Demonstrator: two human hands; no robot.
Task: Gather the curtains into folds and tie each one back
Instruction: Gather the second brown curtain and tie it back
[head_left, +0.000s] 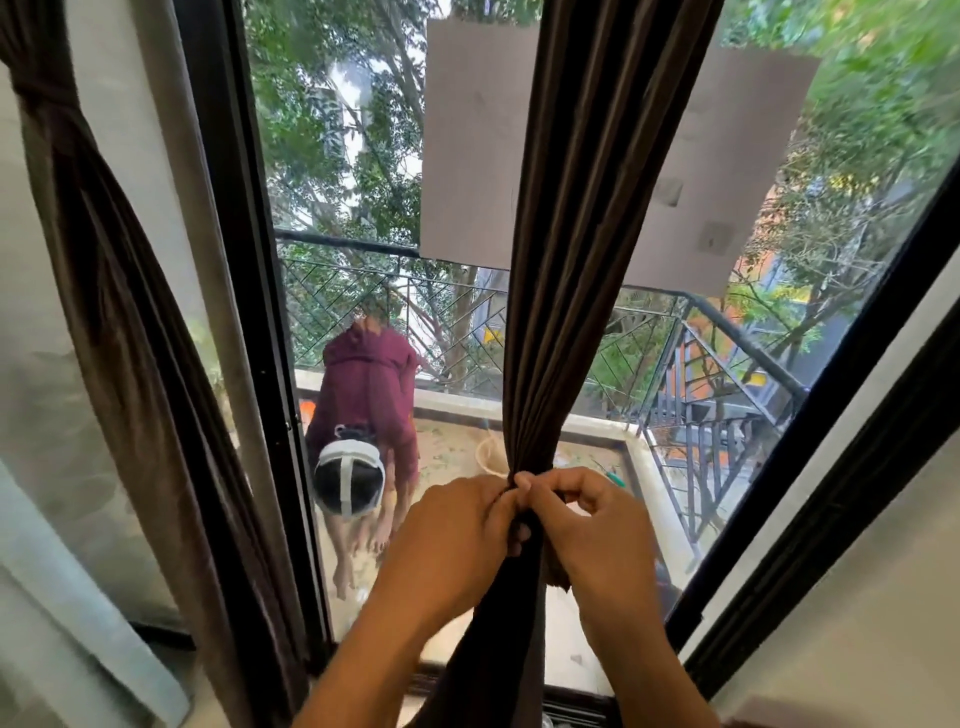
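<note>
While bunched at window centre, middle curtain (566, 260) pinched into tight neck by left hand (457, 540) and right hand (597, 535), fingers curled round cloth. Left-edge curtain (119, 291) already knotted. Risk: pinch loosens, folds fan out before tie made.

Both hands, left (457, 535) and right (592, 525), pinch the gathered dark curtain (566, 260) before the window (363, 182).

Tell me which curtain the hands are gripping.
The middle curtain: both the left hand and right hand pinch it. The left curtain hangs untouched, already twisted.
</note>
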